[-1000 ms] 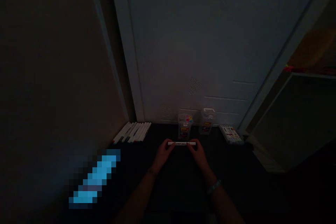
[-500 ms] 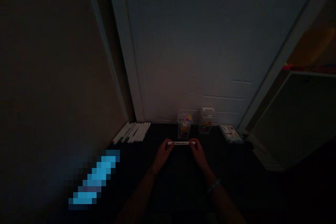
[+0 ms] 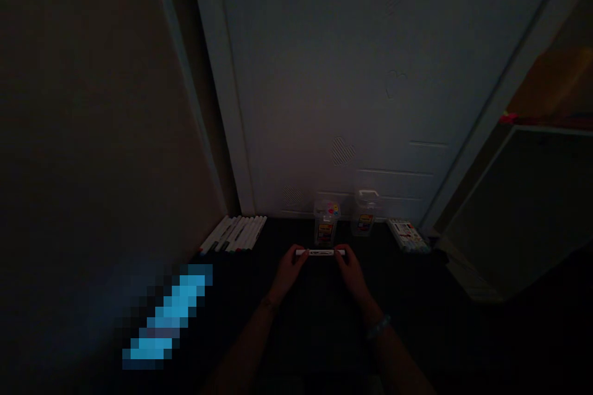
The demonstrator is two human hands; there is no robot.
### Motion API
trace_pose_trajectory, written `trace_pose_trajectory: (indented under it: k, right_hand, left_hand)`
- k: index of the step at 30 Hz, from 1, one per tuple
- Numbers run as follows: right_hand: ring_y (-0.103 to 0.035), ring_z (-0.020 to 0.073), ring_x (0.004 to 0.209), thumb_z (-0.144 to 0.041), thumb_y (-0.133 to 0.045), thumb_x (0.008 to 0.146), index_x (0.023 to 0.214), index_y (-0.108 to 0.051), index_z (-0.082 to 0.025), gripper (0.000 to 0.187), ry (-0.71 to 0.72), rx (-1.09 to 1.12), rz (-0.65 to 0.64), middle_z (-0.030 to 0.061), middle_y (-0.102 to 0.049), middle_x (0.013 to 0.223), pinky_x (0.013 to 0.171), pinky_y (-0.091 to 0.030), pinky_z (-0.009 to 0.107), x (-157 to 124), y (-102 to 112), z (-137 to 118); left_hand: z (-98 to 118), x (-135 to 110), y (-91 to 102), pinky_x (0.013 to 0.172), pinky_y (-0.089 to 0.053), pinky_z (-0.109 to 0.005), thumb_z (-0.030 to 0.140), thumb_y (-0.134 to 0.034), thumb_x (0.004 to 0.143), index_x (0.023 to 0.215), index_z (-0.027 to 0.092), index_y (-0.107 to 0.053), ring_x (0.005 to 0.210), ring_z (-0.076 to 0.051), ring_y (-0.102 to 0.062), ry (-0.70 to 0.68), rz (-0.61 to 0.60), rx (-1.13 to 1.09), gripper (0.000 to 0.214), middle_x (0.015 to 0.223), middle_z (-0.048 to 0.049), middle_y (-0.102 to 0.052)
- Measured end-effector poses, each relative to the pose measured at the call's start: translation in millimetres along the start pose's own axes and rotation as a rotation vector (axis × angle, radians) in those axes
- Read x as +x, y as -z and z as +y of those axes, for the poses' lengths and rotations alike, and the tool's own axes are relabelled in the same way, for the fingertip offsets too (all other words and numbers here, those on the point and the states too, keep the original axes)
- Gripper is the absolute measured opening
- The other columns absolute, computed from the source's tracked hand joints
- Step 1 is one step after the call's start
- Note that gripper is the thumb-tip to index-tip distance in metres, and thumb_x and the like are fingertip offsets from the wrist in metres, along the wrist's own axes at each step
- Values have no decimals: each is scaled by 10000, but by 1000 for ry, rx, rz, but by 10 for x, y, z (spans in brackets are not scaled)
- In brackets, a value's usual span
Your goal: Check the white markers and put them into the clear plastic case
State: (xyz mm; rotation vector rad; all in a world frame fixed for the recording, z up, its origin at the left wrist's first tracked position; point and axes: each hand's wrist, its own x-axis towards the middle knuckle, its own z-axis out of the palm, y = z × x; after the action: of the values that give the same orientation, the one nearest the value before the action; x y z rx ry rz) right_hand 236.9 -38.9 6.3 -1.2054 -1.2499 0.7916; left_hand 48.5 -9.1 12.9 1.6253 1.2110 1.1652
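Note:
A white marker (image 3: 321, 253) lies level across the space between my hands, with dark print along its barrel. My left hand (image 3: 291, 262) pinches its left end, and my right hand (image 3: 347, 262) grips the right end between thumb and fingers. Just behind the marker stands a clear plastic container (image 3: 327, 222) with a dark label and small colourful bits at its lid. A second clear container (image 3: 365, 216) with a white handle is further back to the right.
Several white markers (image 3: 236, 233) lie side by side at the left on the dark table (image 3: 319, 315). A clear case of markers (image 3: 408, 236) rests at the back right. Behind the table rises a pale panel (image 3: 301, 74) with embossed hearts. A pixelated bright blue patch (image 3: 173, 311) is at lower left.
Both hands stay in the same place on the marker. The print showing on its barrel looks a little different, as though the marker has rolled slightly.

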Motion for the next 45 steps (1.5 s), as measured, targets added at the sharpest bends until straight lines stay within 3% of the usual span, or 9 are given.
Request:
trace_pose_trajectory:
  k: [18, 25, 37, 45]
  right_hand:
    - [-542, 175, 778, -481, -448, 807, 928, -567, -218, 313, -8, -37, -16, 19, -603, 848, 663, -430, 260, -38, 0, -106]
    - [-557, 187, 779, -494, -520, 769, 917, -557, -216, 317, 4, 16, -34, 21, -605, 838, 676, -439, 275, -41, -28, -142]
    - [-499, 142, 621, -493, -620, 679, 899, -559, -214, 361, -14, -16, -27, -9, -568, 708, 545, -395, 235, 1, -42, -43]
    - [-543, 178, 747, -498, -503, 773, 887, -567, -217, 309, -6, 14, -18, 17, -600, 813, 642, -426, 262, -1, -19, -62]
  left_hand:
    - [41, -8, 19, 601, -384, -221, 532, -490, 741, 832, 183, -570, 666, -140, -512, 9, 21, -9, 369, 710, 16, -564]
    - [3, 6, 10, 578, -369, -217, 535, -485, 745, 825, 181, -563, 638, -130, -494, 5, 16, -17, 371, 683, 27, -541]
    - [45, -17, 23, 605, -381, -216, 539, -491, 741, 854, 187, -568, 685, -143, -513, 26, 9, -12, 378, 722, 14, -566]
    - [64, -25, 22, 610, -386, -220, 531, -483, 746, 855, 187, -571, 689, -146, -517, 13, 10, -2, 371, 727, 12, -570]
